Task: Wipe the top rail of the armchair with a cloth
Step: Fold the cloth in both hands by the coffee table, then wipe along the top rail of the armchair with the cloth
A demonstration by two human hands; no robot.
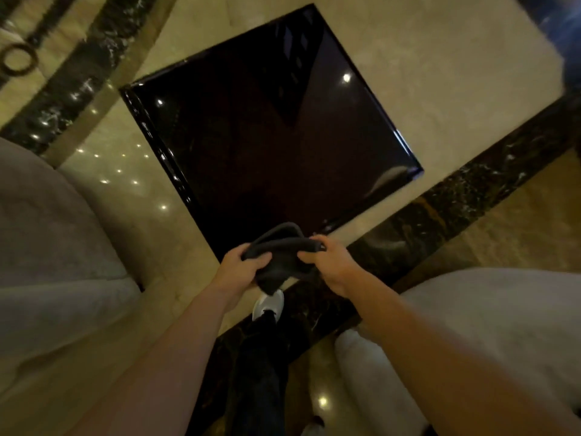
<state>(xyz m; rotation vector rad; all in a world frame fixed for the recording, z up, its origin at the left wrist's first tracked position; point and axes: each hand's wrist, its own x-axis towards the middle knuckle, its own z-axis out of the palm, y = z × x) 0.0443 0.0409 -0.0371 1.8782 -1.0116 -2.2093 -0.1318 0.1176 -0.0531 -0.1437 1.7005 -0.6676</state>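
A dark grey cloth (280, 250) hangs folded between my two hands, in front of me and above the near corner of a glossy black square table (267, 136). My left hand (242, 265) grips its left end and my right hand (330, 262) grips its right end. A pale grey upholstered armchair (47, 247) fills the left side of the view. Another pale upholstered seat (487, 325) rises at the lower right. I cannot tell which part is a top rail.
The polished beige marble floor (440, 73) carries dark marble bands (456, 196) and reflects ceiling lights. My dark trouser leg and white shoe (267, 305) stand below the cloth, between the two seats.
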